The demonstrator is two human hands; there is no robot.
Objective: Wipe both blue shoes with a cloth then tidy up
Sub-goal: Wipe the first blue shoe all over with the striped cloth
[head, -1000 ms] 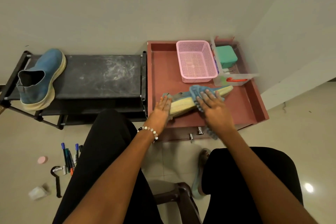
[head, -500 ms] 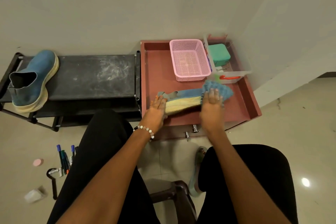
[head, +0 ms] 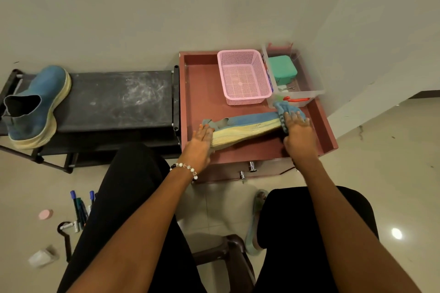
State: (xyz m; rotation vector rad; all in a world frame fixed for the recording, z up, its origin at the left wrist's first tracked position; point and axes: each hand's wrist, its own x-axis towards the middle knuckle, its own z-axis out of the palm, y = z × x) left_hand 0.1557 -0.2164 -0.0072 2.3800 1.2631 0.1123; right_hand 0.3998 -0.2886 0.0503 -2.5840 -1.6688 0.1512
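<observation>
Shoe toe seemingly under cloth

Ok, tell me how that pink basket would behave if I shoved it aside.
The pink basket is thin mesh plastic with nothing visible inside, so probably light. Its flat base on the smooth red tabletop should slide rather than tip. The walls may flex if squeezed.
</observation>
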